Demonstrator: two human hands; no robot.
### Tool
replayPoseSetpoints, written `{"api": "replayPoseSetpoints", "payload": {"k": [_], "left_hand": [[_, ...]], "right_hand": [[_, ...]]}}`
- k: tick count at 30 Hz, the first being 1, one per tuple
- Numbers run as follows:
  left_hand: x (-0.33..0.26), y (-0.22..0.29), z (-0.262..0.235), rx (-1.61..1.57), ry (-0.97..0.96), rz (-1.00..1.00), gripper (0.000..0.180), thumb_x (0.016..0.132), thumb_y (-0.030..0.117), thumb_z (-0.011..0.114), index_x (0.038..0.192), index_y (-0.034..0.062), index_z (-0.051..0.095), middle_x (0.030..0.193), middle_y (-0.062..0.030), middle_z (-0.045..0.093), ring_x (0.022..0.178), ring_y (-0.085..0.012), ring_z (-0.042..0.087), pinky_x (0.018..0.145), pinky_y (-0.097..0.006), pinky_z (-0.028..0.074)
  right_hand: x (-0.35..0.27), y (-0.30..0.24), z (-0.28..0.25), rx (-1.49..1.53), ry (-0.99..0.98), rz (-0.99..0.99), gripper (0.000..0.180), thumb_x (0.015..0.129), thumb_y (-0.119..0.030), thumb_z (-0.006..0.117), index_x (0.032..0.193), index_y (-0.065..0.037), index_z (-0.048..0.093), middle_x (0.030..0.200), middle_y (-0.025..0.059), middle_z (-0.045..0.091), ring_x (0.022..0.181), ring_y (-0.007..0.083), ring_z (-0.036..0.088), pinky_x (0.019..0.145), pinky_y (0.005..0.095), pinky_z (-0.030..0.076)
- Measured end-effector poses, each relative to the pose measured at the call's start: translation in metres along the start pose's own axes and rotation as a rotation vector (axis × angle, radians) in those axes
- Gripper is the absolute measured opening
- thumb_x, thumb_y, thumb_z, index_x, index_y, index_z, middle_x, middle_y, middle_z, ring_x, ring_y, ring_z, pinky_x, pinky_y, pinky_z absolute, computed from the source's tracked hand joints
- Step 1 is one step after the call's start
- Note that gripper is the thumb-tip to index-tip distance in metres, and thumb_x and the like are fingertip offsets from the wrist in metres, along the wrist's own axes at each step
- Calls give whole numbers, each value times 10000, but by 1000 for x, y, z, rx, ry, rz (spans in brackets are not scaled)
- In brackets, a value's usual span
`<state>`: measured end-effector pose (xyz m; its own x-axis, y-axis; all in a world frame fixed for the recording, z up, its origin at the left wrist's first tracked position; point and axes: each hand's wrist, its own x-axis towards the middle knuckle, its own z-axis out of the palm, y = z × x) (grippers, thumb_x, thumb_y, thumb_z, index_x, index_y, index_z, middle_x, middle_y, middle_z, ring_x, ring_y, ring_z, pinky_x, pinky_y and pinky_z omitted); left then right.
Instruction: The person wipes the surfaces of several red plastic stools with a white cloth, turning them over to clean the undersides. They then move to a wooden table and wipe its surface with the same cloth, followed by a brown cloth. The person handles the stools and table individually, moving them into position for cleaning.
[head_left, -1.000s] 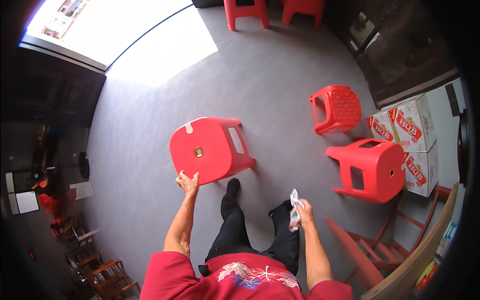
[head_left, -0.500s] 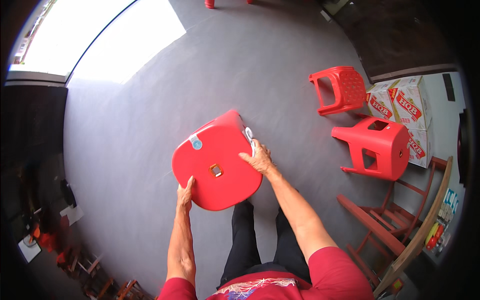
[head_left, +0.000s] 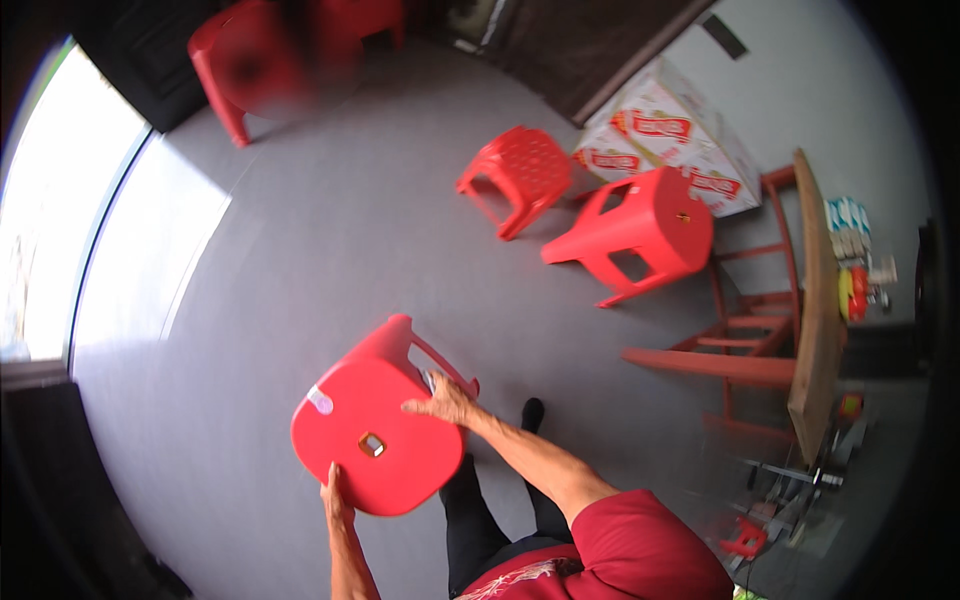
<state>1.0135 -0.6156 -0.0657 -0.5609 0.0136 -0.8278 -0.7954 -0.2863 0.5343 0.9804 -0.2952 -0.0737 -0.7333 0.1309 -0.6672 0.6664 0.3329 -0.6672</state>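
A red plastic stool (head_left: pixel 375 440) is held in front of my legs, its flat seat with a small hole at the centre facing up toward me. My left hand (head_left: pixel 338 495) grips the near left edge of the seat, thumb on top. On the seat's right side my right hand (head_left: pixel 447 402) clasps the edge, thumb lying over the seat. Something small and white (head_left: pixel 430 380) shows beside its fingers, mostly hidden; I cannot make out its kind. A round sticker (head_left: pixel 320 400) sits near the seat's left edge. Legs of the stool point away toward the floor.
To the right, a tall red stool (head_left: pixel 640 235) lies on its side, beside a smaller red stool (head_left: pixel 515 180). White and red cartons (head_left: pixel 660 140) are stacked against the wall. A wooden table (head_left: pixel 820 310) with reddish legs stands at right. More red plastic furniture (head_left: pixel 250 60) is far left.
My view has swung right, so the tipped stool and cartons appear further left. The held stool stays in both hands and now shows more of its side and a leg.
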Motion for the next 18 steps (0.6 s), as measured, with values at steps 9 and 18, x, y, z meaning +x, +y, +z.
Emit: {"api": "replayPoseSetpoints", "payload": {"k": [9,18], "left_hand": [[-117,3,146,163,-314,242,538,822,275,678,1237,0,475,1108,-69,565,969,-167,544,855,-320,448],[-196,66,353,566,-745,628,717,665,464,772,1107,-56,552,960,-115,631,861,-218,593,798,-372,480]], "right_hand": [[-255,6,-146,83,581,-199,845,651,-514,790,1237,-7,454,1082,187,591,989,351,603,824,408,498],[-397,6,-257,457,953,-390,887,612,-347,871,1282,3,409,1154,167,545,1042,283,572,897,385,472]]}}
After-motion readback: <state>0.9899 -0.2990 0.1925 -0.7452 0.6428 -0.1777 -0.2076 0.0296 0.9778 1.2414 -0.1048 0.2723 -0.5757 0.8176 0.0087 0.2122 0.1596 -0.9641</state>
